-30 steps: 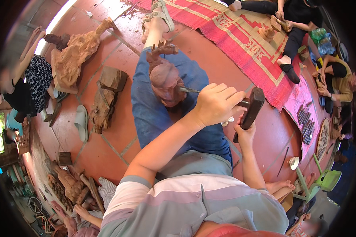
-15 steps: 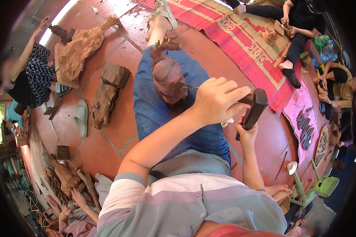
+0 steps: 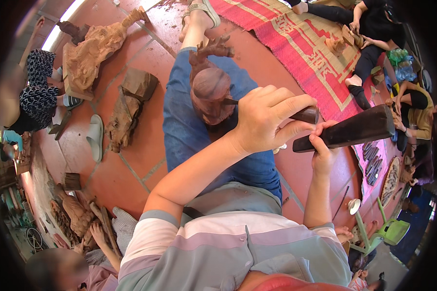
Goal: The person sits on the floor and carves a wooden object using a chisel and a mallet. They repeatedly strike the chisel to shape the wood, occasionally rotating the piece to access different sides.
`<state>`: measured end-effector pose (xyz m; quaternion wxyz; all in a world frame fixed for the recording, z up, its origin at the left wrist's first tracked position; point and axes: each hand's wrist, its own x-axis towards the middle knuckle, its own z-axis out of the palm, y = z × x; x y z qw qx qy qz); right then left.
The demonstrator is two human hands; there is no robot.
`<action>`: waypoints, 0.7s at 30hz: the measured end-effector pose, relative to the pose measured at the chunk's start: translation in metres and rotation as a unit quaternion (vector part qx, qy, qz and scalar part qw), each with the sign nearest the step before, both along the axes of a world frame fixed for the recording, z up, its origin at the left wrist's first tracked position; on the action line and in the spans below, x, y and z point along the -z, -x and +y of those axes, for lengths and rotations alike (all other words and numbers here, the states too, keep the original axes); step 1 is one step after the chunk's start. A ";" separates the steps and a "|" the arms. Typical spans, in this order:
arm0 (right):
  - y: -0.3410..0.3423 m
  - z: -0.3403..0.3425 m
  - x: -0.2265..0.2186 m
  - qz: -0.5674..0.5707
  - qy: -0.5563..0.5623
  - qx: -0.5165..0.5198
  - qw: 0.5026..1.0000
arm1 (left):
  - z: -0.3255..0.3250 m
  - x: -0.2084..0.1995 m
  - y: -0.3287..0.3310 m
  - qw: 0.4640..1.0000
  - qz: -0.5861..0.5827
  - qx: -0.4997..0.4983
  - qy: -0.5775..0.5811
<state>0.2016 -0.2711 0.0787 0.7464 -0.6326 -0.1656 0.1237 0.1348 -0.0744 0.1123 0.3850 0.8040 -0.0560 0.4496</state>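
Observation:
A reddish-brown wood carving (image 3: 210, 89) rests on my legs, with a rounded body and a jagged, branching top. My left hand (image 3: 267, 119) wraps round a carving chisel (image 3: 308, 115), its dark handle end sticking out at the right of the fist. The chisel's thin blade points left, its tip at the carving's side; the exact contact is too small to tell. Beside it, my right hand (image 3: 324, 149) grips a dark wooden mallet (image 3: 357, 128). The mallet's wide end is raised to the right, apart from the chisel's handle.
Wood blocks (image 3: 131, 106) and a grey-green slipper (image 3: 96, 138) lie on the tiled floor at left, near a larger carving (image 3: 94, 56). At right are a red patterned mat (image 3: 296, 63), several tools (image 3: 372, 162) on pink cloth and a green stool (image 3: 393, 230). Other people work around me.
The mallet has swung away to the right from the chisel's handle end and now lies nearly level. My left hand and the carving have hardly moved.

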 end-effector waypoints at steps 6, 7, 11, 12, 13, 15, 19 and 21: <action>0.000 0.006 -0.005 -0.125 0.120 -0.005 0.985 | 0.011 0.004 0.002 0.997 -0.059 0.018 0.053; -0.001 0.004 -0.004 -0.166 0.192 -0.002 0.967 | 0.012 0.005 0.003 0.996 -0.066 0.021 0.064; 0.002 0.011 0.000 -0.150 0.165 0.020 0.975 | 0.015 0.005 0.002 0.996 -0.061 0.015 0.064; 0.003 0.011 0.000 -0.132 0.160 0.020 0.978 | 0.015 0.006 0.002 0.996 -0.066 0.015 0.066; 0.003 0.011 -0.001 -0.114 0.155 0.020 0.981 | 0.015 0.007 0.001 0.995 -0.070 0.015 0.067; -0.004 0.002 0.006 -0.205 0.241 0.022 0.948 | 0.014 0.009 0.000 0.997 -0.062 0.015 0.052; -0.001 -0.008 0.010 -0.120 0.194 0.023 0.973 | 0.002 0.010 0.004 0.999 -0.017 -0.019 -0.037; 0.000 -0.015 0.012 -0.122 0.186 0.018 0.975 | -0.011 0.012 0.013 0.990 0.004 -0.063 -0.126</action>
